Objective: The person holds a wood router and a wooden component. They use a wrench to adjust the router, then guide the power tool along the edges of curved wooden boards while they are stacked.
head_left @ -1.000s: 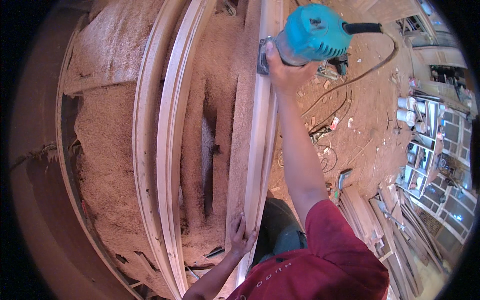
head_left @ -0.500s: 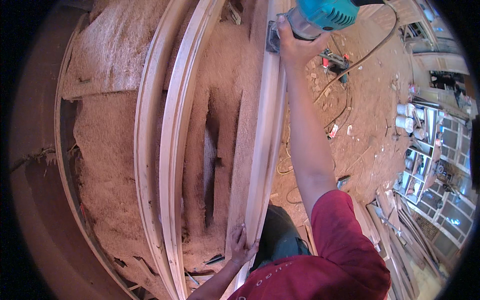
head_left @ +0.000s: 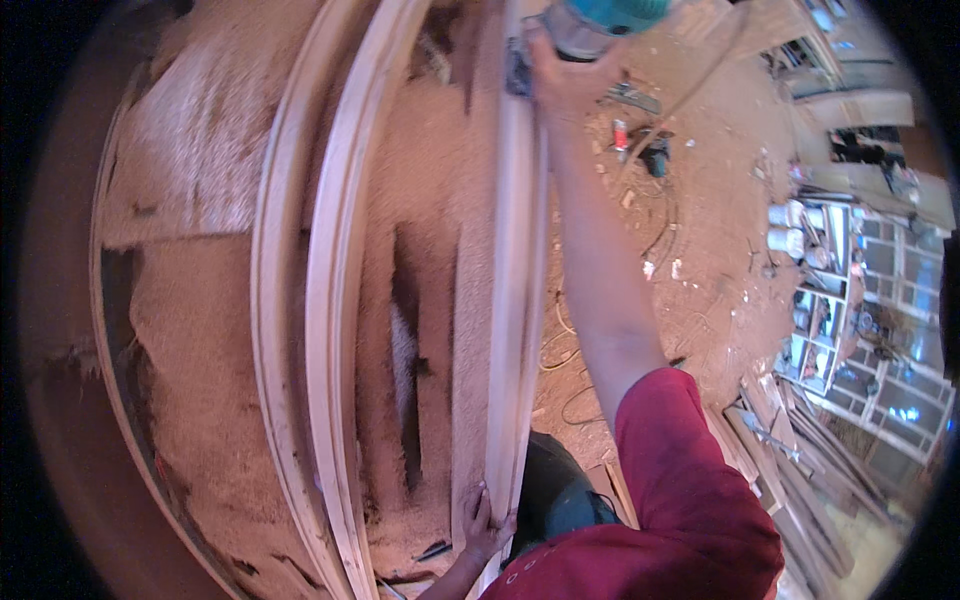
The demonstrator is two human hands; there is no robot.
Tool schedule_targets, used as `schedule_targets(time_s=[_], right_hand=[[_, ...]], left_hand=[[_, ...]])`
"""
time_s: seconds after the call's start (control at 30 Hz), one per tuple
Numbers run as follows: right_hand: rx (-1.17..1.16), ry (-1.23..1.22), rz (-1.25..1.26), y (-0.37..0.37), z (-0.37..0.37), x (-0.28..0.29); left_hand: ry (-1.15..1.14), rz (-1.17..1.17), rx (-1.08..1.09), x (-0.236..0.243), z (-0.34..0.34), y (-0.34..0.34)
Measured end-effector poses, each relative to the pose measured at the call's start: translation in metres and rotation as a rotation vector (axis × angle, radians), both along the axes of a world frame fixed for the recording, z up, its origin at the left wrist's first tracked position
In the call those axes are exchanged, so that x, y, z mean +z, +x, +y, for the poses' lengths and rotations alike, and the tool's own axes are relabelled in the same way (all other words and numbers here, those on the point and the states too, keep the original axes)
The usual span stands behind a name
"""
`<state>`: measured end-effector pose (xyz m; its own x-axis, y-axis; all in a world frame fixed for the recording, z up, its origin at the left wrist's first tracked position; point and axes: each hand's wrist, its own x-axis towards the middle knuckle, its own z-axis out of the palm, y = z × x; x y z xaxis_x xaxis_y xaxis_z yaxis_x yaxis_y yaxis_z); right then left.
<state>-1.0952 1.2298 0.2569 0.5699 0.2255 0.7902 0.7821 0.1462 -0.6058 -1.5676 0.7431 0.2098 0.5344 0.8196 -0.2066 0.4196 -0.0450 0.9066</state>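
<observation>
My right hand [head_left: 572, 85] is wrapped round the lower body of a teal and silver handheld router [head_left: 590, 30], partly cut off by the top edge. The router's dark base sits on the far part of a long pale wooden strip [head_left: 512, 260]. At the strip's near end, my left hand [head_left: 487, 528] grips it, with fingers on the left side and the thumb across toward the right. Blur hides the cutting bit and some of the right fingers.
Two more long moulded wooden strips [head_left: 335, 240] lie to the left on a sawdust-covered bench [head_left: 190, 340]. A dark gap [head_left: 408, 390] runs between bench boards. Right of the bench, a cord [head_left: 690, 95] and a power tool [head_left: 655, 155] lie near scattered scraps. Stacked boards [head_left: 800, 470] stand lower right.
The view has shifted, so the bench sits lower and the strips further left. My right hand and the router appear higher and further left. Both hands keep their holds.
</observation>
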Motion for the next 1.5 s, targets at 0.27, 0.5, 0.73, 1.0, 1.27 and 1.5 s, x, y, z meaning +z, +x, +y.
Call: schedule_targets(time_s=[0.27, 0.5, 0.73, 1.0, 1.27, 1.5], right_hand=[[-0.048, -0.040, 0.173, 0.033, 0.032, -0.003], [-0.033, -0.021, 0.159, 0.048, 0.021, 0.018], [-0.073, -0.083, 0.293, 0.051, 0.058, 0.005], [0.034, -0.014, 0.201, 0.074, 0.074, 0.011], [0.045, -0.032, 0.165, 0.087, 0.097, 0.016], [-0.113, -0.021, 0.094, 0.101, 0.113, 0.010]], left_hand=[[-0.149, 0.037, 0.040, -0.014, -0.015, -0.007], [-0.113, 0.084, -0.049, -0.027, 0.016, -0.009], [-0.115, 0.098, -0.015, -0.029, 0.025, -0.005], [-0.110, 0.109, 0.059, -0.020, 0.010, 0.010], [-0.112, 0.144, 0.126, -0.021, 0.011, 0.033], [-0.096, 0.170, 0.135, -0.021, 0.023, 0.037]])
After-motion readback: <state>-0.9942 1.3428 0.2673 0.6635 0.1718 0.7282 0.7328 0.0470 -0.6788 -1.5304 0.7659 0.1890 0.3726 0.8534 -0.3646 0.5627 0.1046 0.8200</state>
